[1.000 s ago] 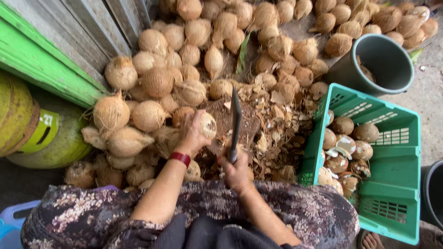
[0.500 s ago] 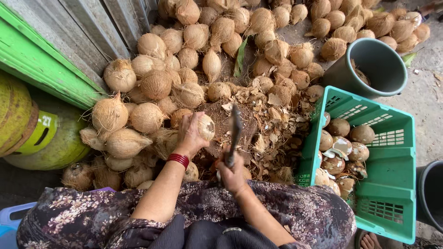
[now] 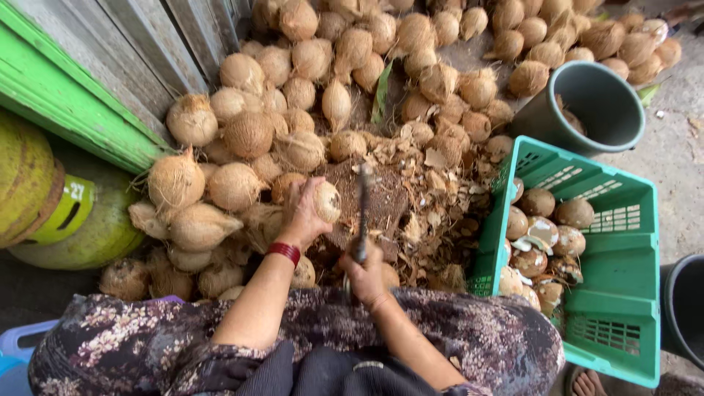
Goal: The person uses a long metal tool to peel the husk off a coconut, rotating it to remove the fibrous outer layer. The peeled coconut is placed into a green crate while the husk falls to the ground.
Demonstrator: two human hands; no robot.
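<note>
My left hand (image 3: 302, 213) grips a small brown coconut (image 3: 326, 201) and holds it on a dark chopping block (image 3: 383, 205) strewn with husk chips. A red band circles that wrist. My right hand (image 3: 364, 273) is closed on the handle of a cleaver (image 3: 362, 209), whose blade points away from me just right of the coconut. My lap, in dark flowered cloth, fills the bottom of the view.
A large heap of husked coconuts (image 3: 323, 73) spreads ahead and to the left. A green plastic crate (image 3: 623, 271) with several peeled coconuts stands at the right. A grey bucket (image 3: 587, 106) sits beyond it. A green gas cylinder (image 3: 81, 220) lies at the left by a green wooden wall (image 3: 66, 103).
The cleaver has swung down closer to the block beside the coconut. My left hand has kept its hold on the coconut.
</note>
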